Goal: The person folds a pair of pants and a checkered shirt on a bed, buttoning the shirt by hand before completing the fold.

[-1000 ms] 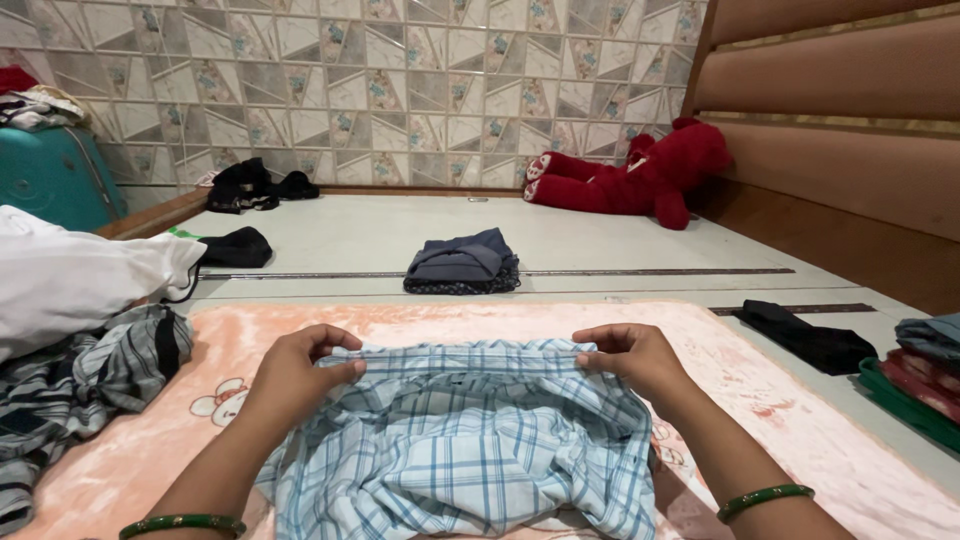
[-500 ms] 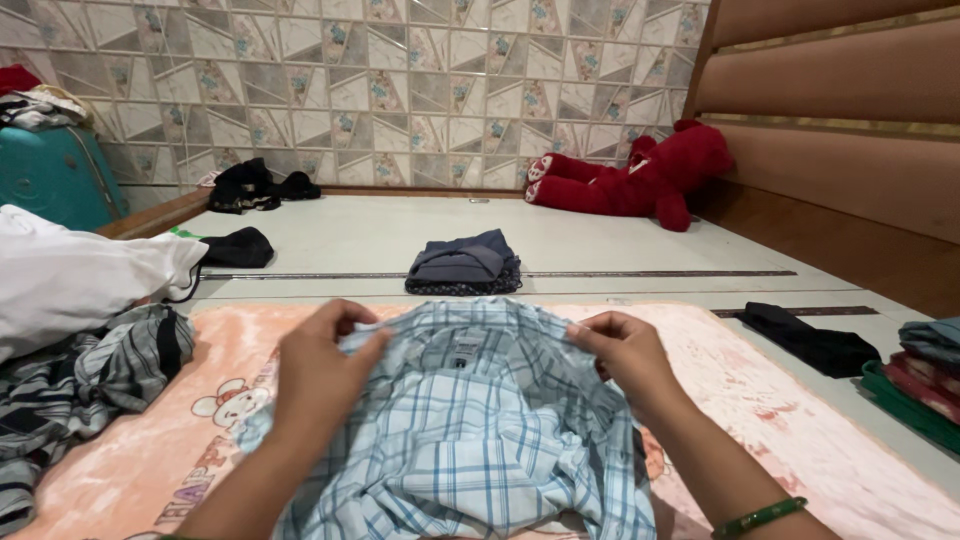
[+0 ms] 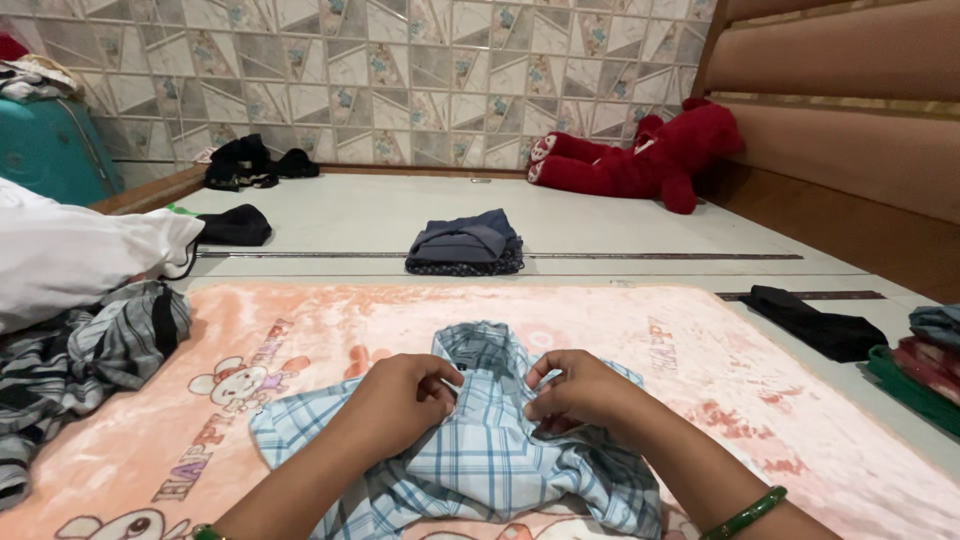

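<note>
A light blue plaid shirt lies crumpled on a pink blanket in front of me, its collar pointing away. My left hand pinches the shirt's front just below the collar. My right hand grips the fabric right beside it, the two hands almost touching at the shirt's middle. Each wrist wears a green bangle.
A folded pile of dark clothes sits beyond the blanket. A striped garment and a white bag lie at left, a black cloth and stacked clothes at right. A red plush toy leans on the wall.
The shirt, held up and spread by its shoulders, has come down onto the blanket. Both hands moved inward from the shoulders to the front below the collar.
</note>
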